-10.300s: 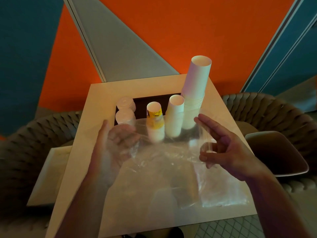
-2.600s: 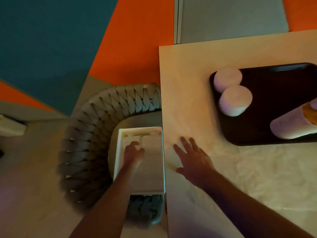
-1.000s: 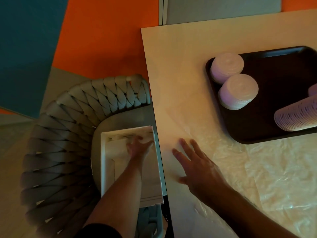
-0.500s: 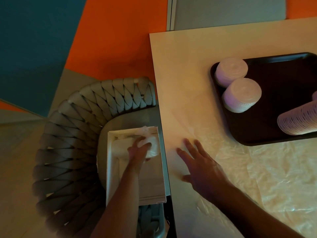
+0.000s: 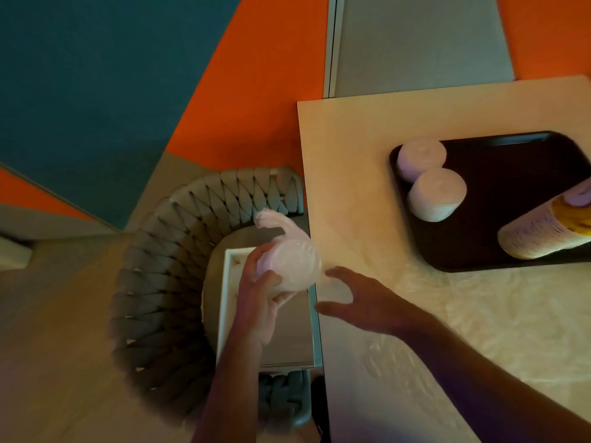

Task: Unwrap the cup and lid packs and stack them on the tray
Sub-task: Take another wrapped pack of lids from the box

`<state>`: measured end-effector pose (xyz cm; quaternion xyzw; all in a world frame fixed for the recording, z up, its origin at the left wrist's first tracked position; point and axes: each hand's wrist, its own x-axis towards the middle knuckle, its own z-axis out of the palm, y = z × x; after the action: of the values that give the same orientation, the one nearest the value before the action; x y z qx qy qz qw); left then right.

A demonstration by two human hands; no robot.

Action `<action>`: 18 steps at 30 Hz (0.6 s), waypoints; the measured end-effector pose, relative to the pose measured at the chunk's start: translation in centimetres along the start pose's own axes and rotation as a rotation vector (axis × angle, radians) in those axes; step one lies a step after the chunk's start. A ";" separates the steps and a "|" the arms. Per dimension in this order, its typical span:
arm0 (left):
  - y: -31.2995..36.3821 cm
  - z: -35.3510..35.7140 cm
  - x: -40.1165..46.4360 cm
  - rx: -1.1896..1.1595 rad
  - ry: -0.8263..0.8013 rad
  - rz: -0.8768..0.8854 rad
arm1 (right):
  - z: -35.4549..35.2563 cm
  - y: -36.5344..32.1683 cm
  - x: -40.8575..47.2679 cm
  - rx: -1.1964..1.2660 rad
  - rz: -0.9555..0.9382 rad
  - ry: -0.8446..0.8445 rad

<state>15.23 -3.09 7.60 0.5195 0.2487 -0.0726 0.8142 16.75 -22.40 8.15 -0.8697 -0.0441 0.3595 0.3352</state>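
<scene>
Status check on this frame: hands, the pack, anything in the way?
Left hand grips wrapped lid pack above white box. Right hand open, reaching toward it. Tray holds two lid stacks. Path clear.

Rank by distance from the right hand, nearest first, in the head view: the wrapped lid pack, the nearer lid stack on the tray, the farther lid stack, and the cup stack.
From the right hand:
1. Wrapped lid pack, just to its left, held in the left hand.
2. Nearer lid stack, at the tray's left edge.
3. Farther lid stack, in the tray's back left corner.
4. Cup stack, at the frame's right edge.
</scene>
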 end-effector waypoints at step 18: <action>0.7 14.1 -14.7 -0.024 -0.330 0.036 | -8.6 6.5 -15.7 1.548 -0.416 -0.258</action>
<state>7.41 -17.27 20.00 0.4951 0.1030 -0.1391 0.8514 9.77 -37.10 17.97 -0.3171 0.0182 0.3159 0.8940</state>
